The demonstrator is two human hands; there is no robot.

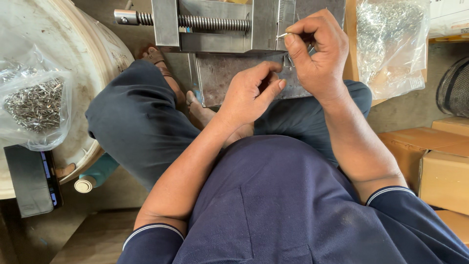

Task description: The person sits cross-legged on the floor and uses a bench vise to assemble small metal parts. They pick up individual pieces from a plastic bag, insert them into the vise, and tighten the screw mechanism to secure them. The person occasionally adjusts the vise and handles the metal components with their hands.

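Pinching a thin metal pin (282, 35) in our right hand (317, 54) at one o'clock, we rest our curled, empty left hand (251, 93) against the steel vise (215, 24); bagged pins (34, 105) lie at nine o'clock.

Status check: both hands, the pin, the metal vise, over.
Right hand pinching a small metal pin at the vise. Left hand resting on the vise's steel base plate. Nothing blocking.

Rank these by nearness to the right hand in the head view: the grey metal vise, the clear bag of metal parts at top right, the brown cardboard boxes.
From the right hand:
1. Grey metal vise, just beside it, to its left.
2. Clear bag of metal parts, to its right.
3. Brown cardboard boxes, lower right.
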